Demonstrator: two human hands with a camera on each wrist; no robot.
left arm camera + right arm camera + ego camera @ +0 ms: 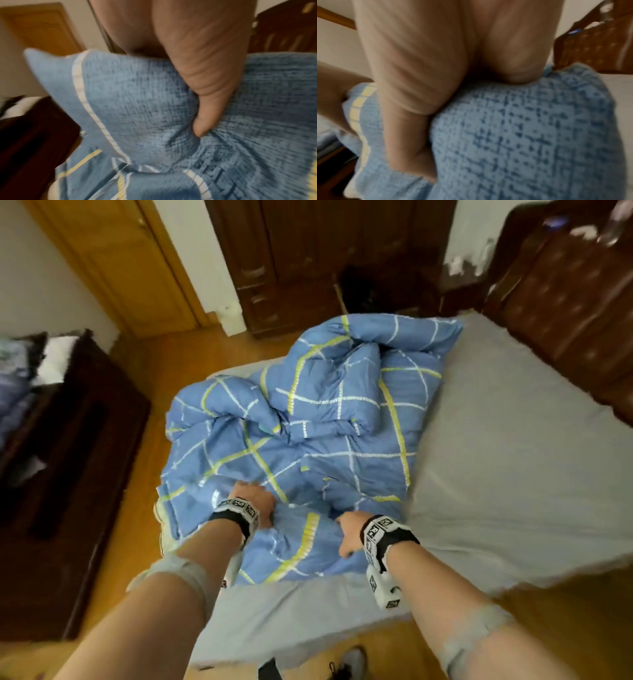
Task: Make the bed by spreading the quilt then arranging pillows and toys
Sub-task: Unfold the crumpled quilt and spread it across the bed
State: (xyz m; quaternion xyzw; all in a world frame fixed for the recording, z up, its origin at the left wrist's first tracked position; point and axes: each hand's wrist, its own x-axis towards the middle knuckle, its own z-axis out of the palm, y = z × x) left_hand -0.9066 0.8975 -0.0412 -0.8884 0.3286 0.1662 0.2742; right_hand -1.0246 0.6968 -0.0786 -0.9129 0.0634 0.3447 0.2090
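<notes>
Clearly still at the first step, spreading. From the head view: blue checked quilt (308, 422) heaped and rumpled on the left half of the bed (513, 457), grey sheet bare on the right toward the dark wooden headboard (565, 313). Left hand (251, 498) and right hand (349, 534) both dug into the near edge of the heap, close together, knuckles up. No pillows or toys to be made out on the mattress; a dark cabinet (68, 474) along the left, a wooden door (120, 261) beyond.

From the left wrist: left hand (197, 67) clamped on a bunch of quilt (137, 101), thumb pressed into a fold, a white-striped corner standing up beside it.

From the right wrist: right hand (419, 81) curled round a thick wad of quilt (522, 135), fingers buried in the cloth; blurred, so exact finger positions hard to tell.

Next move, by judgement: hands drawn apart along the edge to find the corners, then a lift and a throw toward the bare right side. Needs a firm hold and enough height to shake the folds loose, otherwise likely just a dragged lump.
</notes>
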